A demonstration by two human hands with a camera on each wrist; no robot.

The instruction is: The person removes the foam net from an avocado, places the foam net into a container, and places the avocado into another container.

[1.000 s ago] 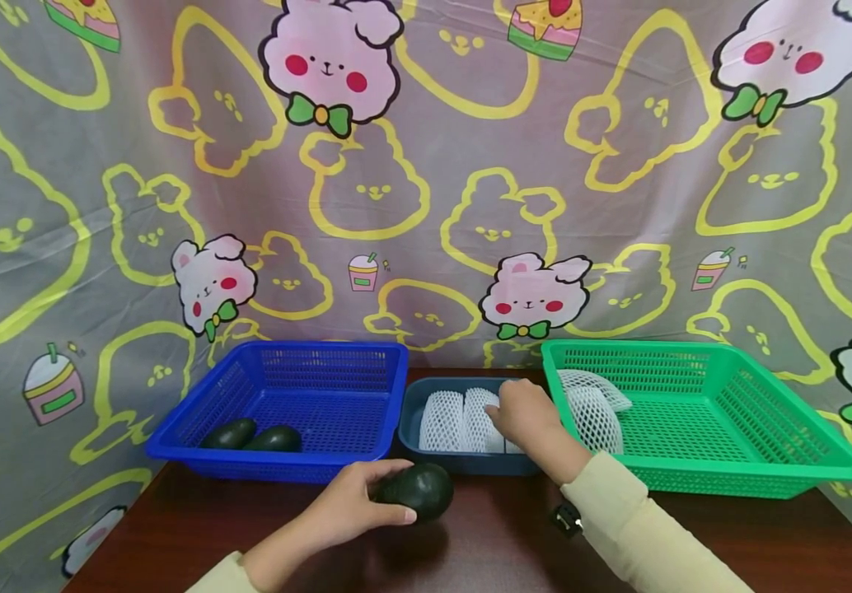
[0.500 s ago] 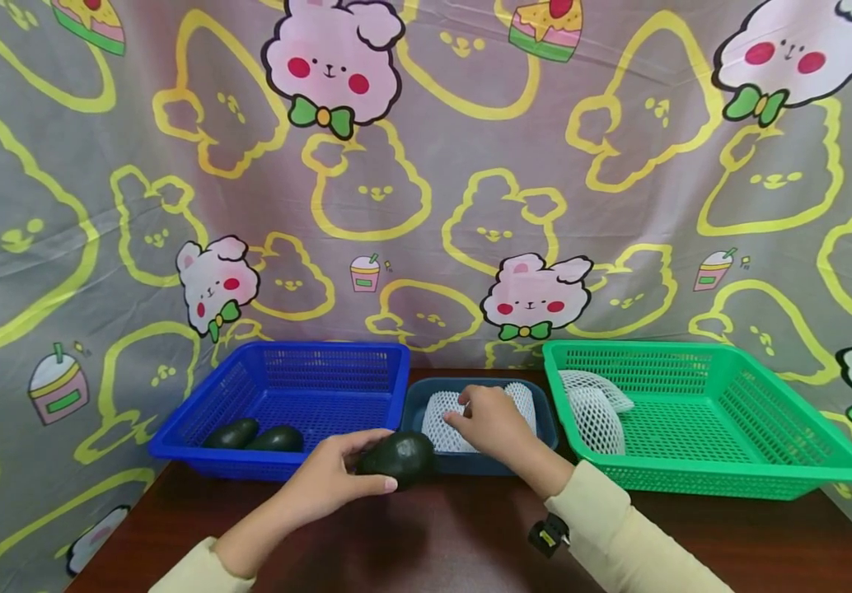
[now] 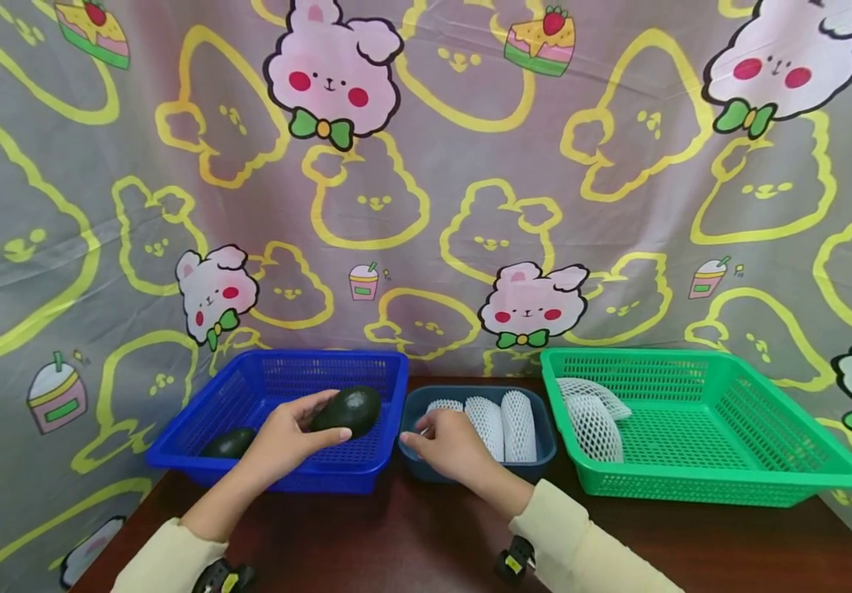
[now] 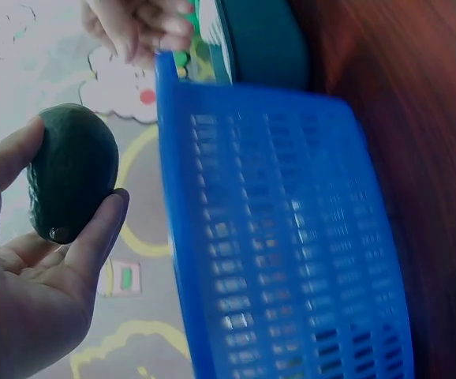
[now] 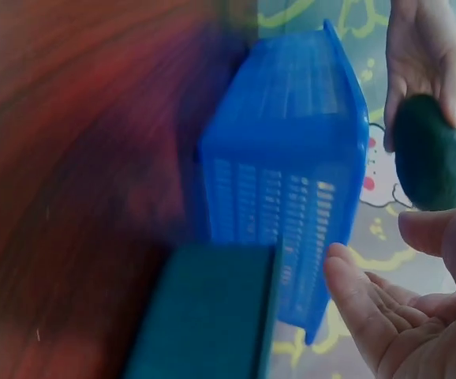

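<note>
My left hand [image 3: 273, 441] grips a dark green avocado [image 3: 355, 410] over the right part of the blue basket [image 3: 322, 479]. In the left wrist view, thumb and fingers hold the avocado [image 4: 74, 174] by its sides, above the basket rim. Lower in the basket lies another avocado [image 3: 229, 443], partly behind my left wrist. My right hand [image 3: 450, 443] hovers at the left end of a dark teal tub [image 3: 533, 472], hiding part of a white foam net sleeve [image 3: 444, 404]. Its thumb and fingers stand apart with nothing between them in the right wrist view.
Two more foam sleeves, such as this one [image 3: 518, 424], stand in the tub. On the right is a green basket [image 3: 700, 432] with white foam net pieces [image 3: 595, 424] at its left side. A patterned cloth [image 3: 426, 189] hangs behind the brown table [image 3: 426, 535].
My left hand has carried the avocado from above the table up and left over the blue basket. My right hand has moved left across the tub, uncovering the foam sleeves at its right.
</note>
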